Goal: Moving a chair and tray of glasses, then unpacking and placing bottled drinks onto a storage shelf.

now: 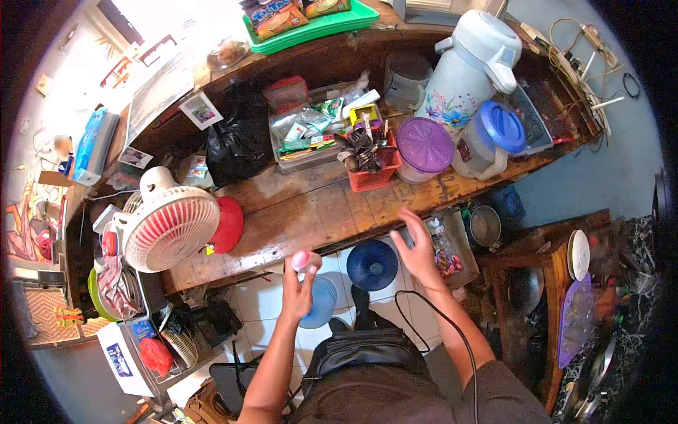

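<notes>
My left hand (299, 286) is closed around a small pink-and-white container (301, 260) in front of the wooden counter. Only its rounded end shows above my fingers, so its exact kind is hidden. My right hand (418, 249) is raised by the counter's front edge, fingers stretched out and holding nothing. Below, between my hands, a dark blue round tub (372, 266) stands on the white tiled floor. Partly behind my left wrist is a light blue plastic vessel (321, 300). The wooden counter (304, 212) runs across, just beyond both hands.
On the counter stand a white fan (173, 226), a red cutlery holder (374, 177), a purple-lidded tub (425, 145), a blue-lidded jug (487, 141) and a large flask (470, 71). A box of packets (445, 247) is right of my right hand. A black cable (462, 339) crosses my right arm.
</notes>
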Tool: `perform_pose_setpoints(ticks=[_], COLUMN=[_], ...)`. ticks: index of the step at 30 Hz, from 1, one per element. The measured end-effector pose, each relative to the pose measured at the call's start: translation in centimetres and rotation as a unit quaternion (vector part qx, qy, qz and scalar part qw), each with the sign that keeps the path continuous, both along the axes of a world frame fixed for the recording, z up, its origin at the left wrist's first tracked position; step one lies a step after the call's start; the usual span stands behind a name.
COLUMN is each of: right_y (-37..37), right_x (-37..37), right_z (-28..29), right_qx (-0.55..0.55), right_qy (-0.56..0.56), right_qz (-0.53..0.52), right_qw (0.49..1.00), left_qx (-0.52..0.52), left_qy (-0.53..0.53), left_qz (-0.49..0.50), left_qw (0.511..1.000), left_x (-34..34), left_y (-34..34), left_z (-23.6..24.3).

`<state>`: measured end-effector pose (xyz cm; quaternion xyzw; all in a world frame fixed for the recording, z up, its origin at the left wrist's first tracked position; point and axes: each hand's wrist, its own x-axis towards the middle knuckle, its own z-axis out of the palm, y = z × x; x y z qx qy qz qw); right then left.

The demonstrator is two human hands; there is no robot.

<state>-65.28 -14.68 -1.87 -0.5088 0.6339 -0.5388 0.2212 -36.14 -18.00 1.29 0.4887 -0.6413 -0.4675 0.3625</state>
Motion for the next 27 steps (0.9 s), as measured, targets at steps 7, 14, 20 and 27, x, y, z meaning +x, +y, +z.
perform_pose_setpoints(ticks=[7,14,20,27], right_y=[8.5,11.0,13.6,12.7], right_x=[4.0,6.8,4.9,-2.5], right_z=[3.5,6.7,8.2,3.9], right_qx=[0.085,0.044,0.037,0.114], right_qy=[-0.083,-0.047,-0.049,-0.066], right_qz=[0.003,0.024,0.055,-0.015], right_qw=[0.993,0.998,0.997,0.991], left_qx=[-0.011,-0.034,-0.045,-0.027], left_qy=[0.087,0.121,0.127,0.091], left_qz=[0.041,0.028,-0.027,-0.049], left_qw=[0.995,0.992,0.99,0.994], left_x=[3.4,4.1,0.3,-6.1], left_y=[4.5,6.3,7.7,7.4], left_z=[2.9,3.6,5.2,4.6])
